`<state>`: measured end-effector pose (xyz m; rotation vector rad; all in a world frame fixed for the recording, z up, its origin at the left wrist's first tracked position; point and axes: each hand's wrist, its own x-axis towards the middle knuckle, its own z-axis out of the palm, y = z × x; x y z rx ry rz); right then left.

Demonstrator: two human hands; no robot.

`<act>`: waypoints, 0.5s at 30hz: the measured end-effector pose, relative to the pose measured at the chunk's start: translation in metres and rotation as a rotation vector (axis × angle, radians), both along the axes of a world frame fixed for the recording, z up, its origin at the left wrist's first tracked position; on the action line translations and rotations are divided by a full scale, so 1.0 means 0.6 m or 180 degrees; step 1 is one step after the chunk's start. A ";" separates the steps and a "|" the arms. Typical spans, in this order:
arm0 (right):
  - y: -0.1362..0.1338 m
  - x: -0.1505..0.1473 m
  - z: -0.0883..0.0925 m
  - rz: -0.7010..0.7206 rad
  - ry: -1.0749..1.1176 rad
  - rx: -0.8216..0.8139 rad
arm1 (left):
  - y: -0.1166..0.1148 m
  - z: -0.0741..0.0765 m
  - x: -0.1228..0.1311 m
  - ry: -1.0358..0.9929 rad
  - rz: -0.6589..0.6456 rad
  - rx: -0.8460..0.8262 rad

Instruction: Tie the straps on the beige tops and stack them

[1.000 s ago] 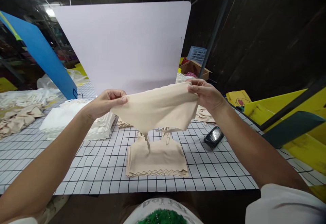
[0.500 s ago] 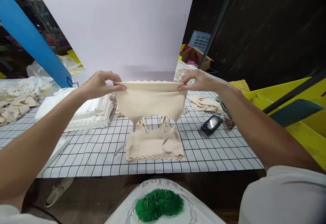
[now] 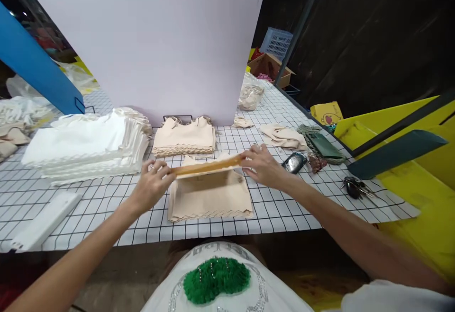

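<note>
My left hand (image 3: 153, 180) and my right hand (image 3: 261, 164) each pinch one end of a beige garment (image 3: 208, 166), held edge-on and low over a stack of folded beige garments (image 3: 209, 199) near the front edge of the table. The held piece hangs down onto the stack's top. Both hands have their fingers closed on the fabric. A second beige stack (image 3: 185, 138) lies just behind, against the white board.
A pile of folded white garments (image 3: 85, 147) sits at left on the grid-patterned table (image 3: 291, 208). A tall white board (image 3: 149, 37) stands behind. A phone (image 3: 294, 162), a green wallet (image 3: 322, 145), keys (image 3: 355, 188) and loose beige pieces (image 3: 282, 137) lie at right. A yellow frame (image 3: 408, 170) borders the right side.
Both hands have lowered the beige garment from chest height down onto the stack near the table's front edge. The view has tilted down toward the table.
</note>
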<state>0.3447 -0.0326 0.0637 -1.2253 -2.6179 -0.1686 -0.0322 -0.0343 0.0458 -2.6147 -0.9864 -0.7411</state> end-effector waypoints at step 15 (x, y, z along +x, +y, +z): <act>-0.155 -0.006 -0.120 0.0267 -0.0073 0.0080 | -0.131 -0.093 -0.001 0.0007 0.0362 -0.0291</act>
